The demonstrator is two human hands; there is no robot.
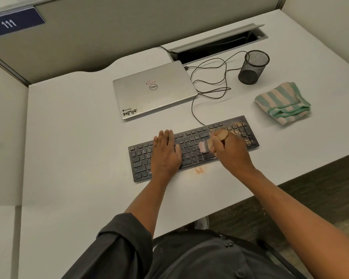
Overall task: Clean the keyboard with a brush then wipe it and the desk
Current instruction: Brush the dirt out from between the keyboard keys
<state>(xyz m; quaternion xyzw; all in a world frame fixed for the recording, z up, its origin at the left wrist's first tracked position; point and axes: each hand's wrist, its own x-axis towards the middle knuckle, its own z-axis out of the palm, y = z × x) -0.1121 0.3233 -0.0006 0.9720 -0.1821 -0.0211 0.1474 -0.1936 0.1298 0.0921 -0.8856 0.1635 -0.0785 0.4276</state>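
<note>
Left hand (165, 151) lies flat on the keyboard (191, 148); right hand (228, 148) has a fisted grip round the brush (205, 147).

Matt black plastic keyboard (193, 148), dusted with tan grit, on a smooth matt white worktop (69, 137). Brushed silver metal laptop (154, 89). Black wire-mesh cup (253, 67). Soft striped terry cloth (283, 102).

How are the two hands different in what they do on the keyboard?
The left hand lies flat with straight fingers on the keyboard, holding nothing; the right hand is curled round a brush. The left hand is over the cleaner left half; the right hand is near the dusty right end. Both are above the keys.
</note>
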